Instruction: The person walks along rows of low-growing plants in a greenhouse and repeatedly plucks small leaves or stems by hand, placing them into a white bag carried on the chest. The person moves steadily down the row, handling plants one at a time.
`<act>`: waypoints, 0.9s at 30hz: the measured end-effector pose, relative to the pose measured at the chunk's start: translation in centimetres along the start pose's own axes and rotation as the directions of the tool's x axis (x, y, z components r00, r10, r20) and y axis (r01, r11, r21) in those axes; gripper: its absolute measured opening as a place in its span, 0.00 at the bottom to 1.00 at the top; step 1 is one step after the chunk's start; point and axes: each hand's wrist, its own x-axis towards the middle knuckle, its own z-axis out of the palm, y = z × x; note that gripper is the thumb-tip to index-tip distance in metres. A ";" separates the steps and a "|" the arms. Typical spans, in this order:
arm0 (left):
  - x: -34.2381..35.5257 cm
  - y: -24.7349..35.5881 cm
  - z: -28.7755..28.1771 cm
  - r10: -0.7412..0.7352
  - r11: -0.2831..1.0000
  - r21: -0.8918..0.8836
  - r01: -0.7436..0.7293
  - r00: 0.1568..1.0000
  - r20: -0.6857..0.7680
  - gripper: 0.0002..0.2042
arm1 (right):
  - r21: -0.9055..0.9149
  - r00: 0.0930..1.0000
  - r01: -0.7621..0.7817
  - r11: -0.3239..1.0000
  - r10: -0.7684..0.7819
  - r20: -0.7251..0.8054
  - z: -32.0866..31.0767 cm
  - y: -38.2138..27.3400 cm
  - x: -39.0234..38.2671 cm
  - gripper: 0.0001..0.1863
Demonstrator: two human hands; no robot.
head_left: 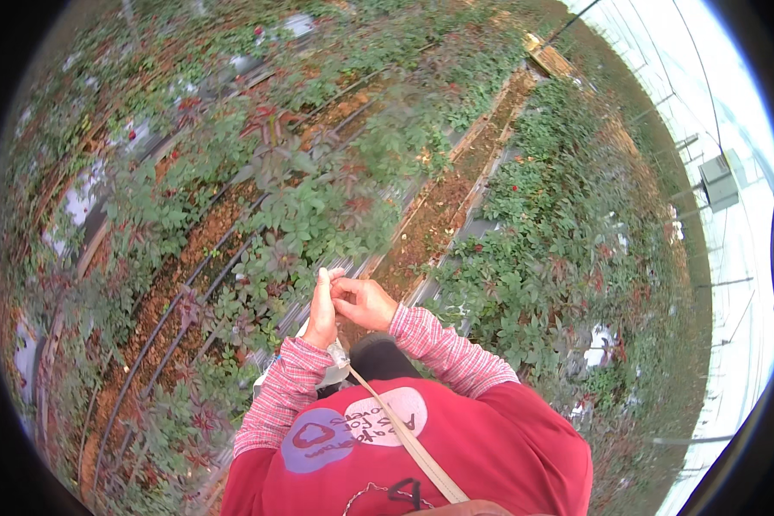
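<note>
In front of my waist, my two hands meet. My left hand [321, 316] is held on edge with its fingers stretched out and its palm turned to the right. Against that palm rests my right hand [368, 304], its fingers curled and thumb bent inward. Anything between its fingertips is hidden. Just below the hands, a pale strap [396, 421] runs down over my red top to a whitish, partly see-through item [337, 354] at my waist. Part of a white bag-like thing [331, 376] shows by my left forearm.
Leafy rose-like bushes [559, 249] with a few red blooms grow in rows on both sides. A brown soil path [434, 215] runs ahead between strips of ground sheet. Dark hoses [159, 344] lie along the left row. A grey box [719, 182] hangs by the pale wall at right.
</note>
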 end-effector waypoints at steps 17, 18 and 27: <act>10.4 -2.0 17.7 0.226 0.787 0.467 -0.403 0.893 0.390 0.11 | 0.432 0.931 0.064 0.899 0.102 -0.350 -21.7 5.8 -2.8 0.05; 11.8 -2.5 18.9 0.205 0.809 0.446 -0.383 0.894 0.398 0.12 | 0.462 0.930 0.029 0.886 0.145 -0.337 -23.2 6.4 -2.6 0.05; 23.5 -5.3 34.5 0.272 0.776 0.406 -0.482 0.837 0.475 0.07 | 0.363 0.868 0.072 0.929 0.121 -0.482 -41.4 6.8 -2.3 0.16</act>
